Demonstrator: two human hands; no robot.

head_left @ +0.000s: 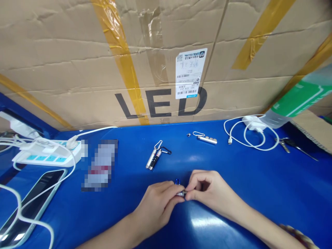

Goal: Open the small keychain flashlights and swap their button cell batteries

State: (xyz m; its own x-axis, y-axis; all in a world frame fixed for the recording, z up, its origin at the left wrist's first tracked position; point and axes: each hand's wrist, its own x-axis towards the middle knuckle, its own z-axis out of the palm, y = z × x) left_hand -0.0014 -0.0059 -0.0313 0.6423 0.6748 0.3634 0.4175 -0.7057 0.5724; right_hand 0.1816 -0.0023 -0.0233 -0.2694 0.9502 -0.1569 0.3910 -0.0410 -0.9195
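Observation:
My left hand (160,200) is closed, its thumb and fingers gripping a small keychain flashlight (181,194). Most of the flashlight's body is hidden by the fingers. A blue carabiner clip (177,181) sticks up just behind it. At the flashlight's right end, my right hand (207,186) is closed in a pinch of thumb and forefinger. Whether it grips the end itself or a tiny part there, I cannot tell. Beyond the hands, a silver keychain flashlight (150,159) and a black one (155,161) lie side by side, each with a carabiner.
Farther back lies another silver flashlight (203,138) with several small round discs (210,139) along it, beside a tiny metal piece (188,135). A power strip (49,154) and phone (31,207) sit left. At right are a charger (251,121), keys (285,143) and bottle (298,98). A cardboard box (77,86) stands behind.

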